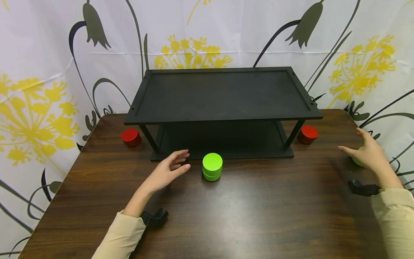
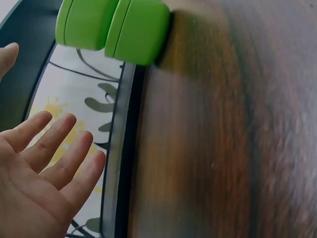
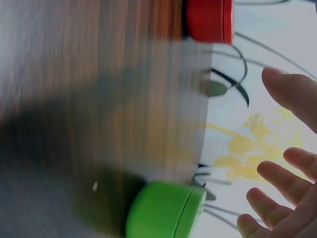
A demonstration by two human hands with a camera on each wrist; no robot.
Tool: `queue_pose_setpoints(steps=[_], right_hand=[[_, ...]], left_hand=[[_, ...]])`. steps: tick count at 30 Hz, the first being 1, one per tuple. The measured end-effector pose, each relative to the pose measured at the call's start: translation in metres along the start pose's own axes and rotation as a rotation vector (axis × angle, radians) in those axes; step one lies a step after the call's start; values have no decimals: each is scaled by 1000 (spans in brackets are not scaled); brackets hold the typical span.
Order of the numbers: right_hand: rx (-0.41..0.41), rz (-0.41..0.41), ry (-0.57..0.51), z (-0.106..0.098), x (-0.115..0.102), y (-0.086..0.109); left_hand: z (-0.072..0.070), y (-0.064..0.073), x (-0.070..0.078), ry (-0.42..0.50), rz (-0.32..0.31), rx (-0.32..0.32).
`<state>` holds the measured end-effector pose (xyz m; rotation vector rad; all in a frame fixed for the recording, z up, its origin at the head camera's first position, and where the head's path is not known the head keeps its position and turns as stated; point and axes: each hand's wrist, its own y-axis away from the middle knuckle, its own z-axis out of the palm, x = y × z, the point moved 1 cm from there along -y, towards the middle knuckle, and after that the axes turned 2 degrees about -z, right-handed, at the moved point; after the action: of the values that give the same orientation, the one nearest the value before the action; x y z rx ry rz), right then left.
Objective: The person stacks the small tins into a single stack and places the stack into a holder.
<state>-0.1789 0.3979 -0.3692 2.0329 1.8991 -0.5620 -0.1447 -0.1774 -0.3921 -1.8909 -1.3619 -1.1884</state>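
Note:
Two green round containers (image 1: 212,167) stand one on top of the other in front of the black shelf; the left wrist view shows the same green stack (image 2: 114,29). My left hand (image 1: 166,172) hovers to the left of that stack, fingers spread and holding nothing. Off to the right, my right hand (image 1: 368,149) is held with thumb and fingers apart, nothing between them. Another green container (image 3: 163,210) sits by the right hand, mostly hidden behind it in the head view. A red container (image 3: 208,20) shows near the top of the right wrist view.
A black two-level shelf (image 1: 220,95) stands at the back of the brown wooden table (image 1: 258,208). One red container (image 1: 130,137) is left of it, another red container (image 1: 307,134) right of it. A flowered curtain (image 1: 239,32) hangs behind.

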Motion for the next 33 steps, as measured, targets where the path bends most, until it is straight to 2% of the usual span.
queue_pose_setpoints(steps=[6, 11, 16, 23, 27, 33], right_hand=[[-8, 73, -9, -6, 14, 8], [11, 105, -5, -9, 27, 15], [48, 77, -6, -8, 40, 18], [51, 67, -6, -5, 52, 20], [52, 55, 9, -4, 55, 20], [62, 49, 20, 0, 59, 21]], left_hand=[[9, -4, 3, 11, 11, -48], [16, -7, 9, -5, -13, -65], [25, -12, 13, -27, -24, -74], [38, -19, 14, -22, -32, -91], [42, -21, 13, -18, -50, -92], [46, -22, 14, -26, -37, -82]])
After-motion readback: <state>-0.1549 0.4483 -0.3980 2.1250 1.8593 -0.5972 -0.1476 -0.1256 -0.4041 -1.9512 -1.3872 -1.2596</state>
